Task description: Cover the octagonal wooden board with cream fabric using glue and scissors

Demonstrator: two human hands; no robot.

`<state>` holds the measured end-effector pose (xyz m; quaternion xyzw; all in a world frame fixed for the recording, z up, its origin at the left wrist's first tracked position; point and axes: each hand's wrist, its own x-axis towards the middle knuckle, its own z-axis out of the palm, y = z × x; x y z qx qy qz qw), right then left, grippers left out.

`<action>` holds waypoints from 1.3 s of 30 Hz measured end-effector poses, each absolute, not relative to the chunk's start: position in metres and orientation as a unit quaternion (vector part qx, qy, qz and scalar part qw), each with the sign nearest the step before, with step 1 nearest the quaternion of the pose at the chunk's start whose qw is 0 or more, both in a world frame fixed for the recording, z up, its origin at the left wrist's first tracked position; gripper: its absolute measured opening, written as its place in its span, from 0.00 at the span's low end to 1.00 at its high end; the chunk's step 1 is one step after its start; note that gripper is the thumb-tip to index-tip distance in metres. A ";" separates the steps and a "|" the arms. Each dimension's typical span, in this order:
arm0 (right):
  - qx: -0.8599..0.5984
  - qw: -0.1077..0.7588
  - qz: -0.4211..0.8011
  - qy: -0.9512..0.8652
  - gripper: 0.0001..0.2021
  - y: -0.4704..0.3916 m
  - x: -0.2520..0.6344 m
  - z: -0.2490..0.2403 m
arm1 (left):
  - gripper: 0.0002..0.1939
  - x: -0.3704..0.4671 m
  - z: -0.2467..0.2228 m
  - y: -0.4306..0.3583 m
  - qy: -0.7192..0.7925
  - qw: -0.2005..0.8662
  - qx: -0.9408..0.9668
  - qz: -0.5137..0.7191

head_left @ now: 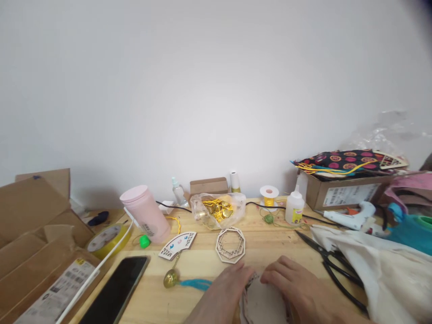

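On the near side of the octagonal frame (231, 259), the left hand (222, 292) and right hand (299, 288) flank a pale panel (265, 300), fingers bent against its edges — light, even pressure should steady it best.

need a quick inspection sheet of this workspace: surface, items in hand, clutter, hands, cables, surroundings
surface: light wooden table
items in hand: pale flat piece, lower part cut off by the picture edge
clutter: phone, pink cup, scissors, glue bottle and octagonal frame lie or stand around
hands: left hand and right hand at either side of the flat piece, blurred; firmness of grip cannot be told
cables: black cable along the back, partly hidden; white cable across the left cardboard box
surroundings: plain pale wall behind; other people, nothing seen
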<state>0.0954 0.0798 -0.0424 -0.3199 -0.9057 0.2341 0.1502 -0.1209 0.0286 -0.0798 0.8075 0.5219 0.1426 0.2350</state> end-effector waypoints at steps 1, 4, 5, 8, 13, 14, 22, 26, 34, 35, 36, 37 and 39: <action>-0.322 0.154 0.219 -0.908 0.23 0.077 0.095 -0.042 | 0.41 -0.122 -0.082 0.032 0.505 0.229 0.820 0.141; -0.339 0.174 0.199 -0.903 0.20 0.071 0.100 -0.038 | 0.39 -0.122 -0.076 0.042 0.482 0.227 0.837 0.127; -0.345 0.187 0.199 -0.898 0.20 0.069 0.104 -0.035 | 0.38 -0.121 -0.073 0.044 0.477 0.229 0.841 0.114; -0.357 0.210 0.211 -0.886 0.22 0.068 0.112 -0.028 | 0.35 -0.115 -0.064 0.048 0.465 0.223 0.854 0.061; -0.348 0.162 0.252 -0.888 0.27 0.080 0.115 -0.035 | 0.32 -0.106 -0.077 0.052 0.493 0.178 0.850 0.048; -0.341 0.158 0.262 -0.889 0.28 0.084 0.116 -0.037 | 0.32 -0.104 -0.081 0.053 0.497 0.180 0.847 0.050; -0.234 0.163 0.269 -0.920 0.28 0.119 0.136 -0.045 | 0.32 -0.098 -0.081 0.054 0.522 0.201 0.828 0.035; -0.224 0.167 0.258 -0.925 0.28 0.119 0.137 -0.041 | 0.36 -0.098 -0.071 0.049 0.496 0.190 0.843 0.078; -0.284 0.189 0.188 -0.921 0.29 0.088 0.118 -0.061 | 0.43 -0.097 -0.066 0.044 0.510 0.180 0.838 0.072; -0.290 0.186 0.181 -0.921 0.29 0.084 0.116 -0.064 | 0.44 -0.097 -0.065 0.042 0.515 0.179 0.835 0.072; -0.297 0.184 0.176 -0.920 0.29 0.082 0.114 -0.066 | 0.44 -0.097 -0.065 0.040 0.520 0.180 0.832 0.070; -0.307 0.183 0.173 -0.918 0.30 0.079 0.113 -0.067 | 0.44 -0.096 -0.064 0.039 0.525 0.185 0.828 0.068; -0.332 0.183 0.176 -0.909 0.31 0.077 0.112 -0.067 | 0.43 -0.095 -0.063 0.038 0.528 0.200 0.822 0.070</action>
